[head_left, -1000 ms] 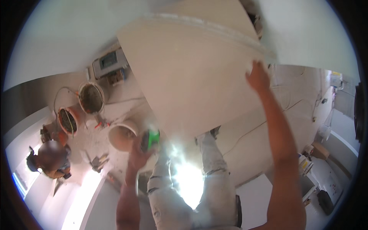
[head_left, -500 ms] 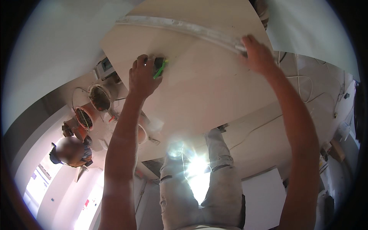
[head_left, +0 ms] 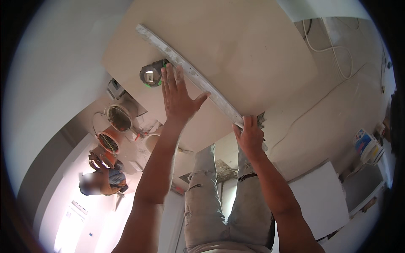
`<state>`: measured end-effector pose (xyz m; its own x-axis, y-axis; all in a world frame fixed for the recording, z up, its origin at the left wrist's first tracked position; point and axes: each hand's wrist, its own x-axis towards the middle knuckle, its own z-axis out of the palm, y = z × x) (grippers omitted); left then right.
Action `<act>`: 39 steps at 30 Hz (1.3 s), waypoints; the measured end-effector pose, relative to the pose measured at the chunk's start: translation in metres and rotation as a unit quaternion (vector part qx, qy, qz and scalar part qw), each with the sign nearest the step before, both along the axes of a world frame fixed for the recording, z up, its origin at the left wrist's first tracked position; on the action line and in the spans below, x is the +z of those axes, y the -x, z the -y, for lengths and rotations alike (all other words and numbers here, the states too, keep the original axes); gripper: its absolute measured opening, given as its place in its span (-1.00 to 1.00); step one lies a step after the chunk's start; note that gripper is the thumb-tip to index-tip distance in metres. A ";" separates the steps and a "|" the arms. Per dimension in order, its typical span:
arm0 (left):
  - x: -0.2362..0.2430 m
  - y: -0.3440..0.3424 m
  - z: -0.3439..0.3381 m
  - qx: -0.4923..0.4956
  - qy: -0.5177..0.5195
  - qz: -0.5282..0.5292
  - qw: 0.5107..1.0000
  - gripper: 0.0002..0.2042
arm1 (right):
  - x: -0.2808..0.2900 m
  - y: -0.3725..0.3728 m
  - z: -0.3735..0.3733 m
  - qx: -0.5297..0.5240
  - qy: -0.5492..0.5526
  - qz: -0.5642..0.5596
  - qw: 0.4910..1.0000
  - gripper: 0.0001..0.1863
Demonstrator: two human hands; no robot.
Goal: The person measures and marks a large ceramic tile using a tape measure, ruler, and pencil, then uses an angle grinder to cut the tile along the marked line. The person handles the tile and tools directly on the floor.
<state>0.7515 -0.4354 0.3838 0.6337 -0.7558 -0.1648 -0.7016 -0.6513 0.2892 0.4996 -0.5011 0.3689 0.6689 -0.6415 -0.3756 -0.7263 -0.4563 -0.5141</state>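
Left hand (head_left: 179,97) spread flat, right hand (head_left: 252,134) closed on the end of a long pale bar (head_left: 196,77).
The left forearm slants up and rightward, its four fingers straight and pointing away from the body, thumb stretched out toward the bar's edge; whether it presses there, I cannot tell. A dark tape measure with green trim (head_left: 150,74) sits just left of those fingertips. The right forearm leans up and leftward, fingers curled round the bar's near end; from that grip the bar runs diagonally past the left hand, over the broad beige panel (head_left: 257,50).
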 end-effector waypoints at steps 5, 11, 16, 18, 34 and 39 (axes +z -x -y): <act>-0.014 0.004 0.001 -0.029 0.005 -0.040 0.999 0.19 | -0.003 0.006 -0.001 -0.006 0.017 0.012 1.000 -0.49; -0.015 0.010 0.005 0.013 -0.014 -0.103 0.994 0.21 | 0.005 0.012 0.005 -0.021 -0.014 -0.019 1.000 -0.45; -0.017 0.008 0.005 -0.004 -0.054 -0.088 0.995 0.21 | 0.006 0.024 0.006 -0.001 -0.048 -0.046 0.998 -0.44; -0.020 0.009 0.004 0.002 -0.054 -0.092 0.994 0.22 | 0.004 0.026 0.006 0.004 -0.045 -0.043 0.998 -0.44; -0.030 0.009 -0.001 0.009 -0.026 -0.097 0.995 0.26 | -0.001 0.026 0.007 0.014 -0.041 -0.038 0.998 -0.45; -0.030 0.011 0.001 0.012 -0.026 -0.091 0.995 0.25 | 0.005 0.025 0.012 0.006 -0.053 -0.031 0.998 -0.47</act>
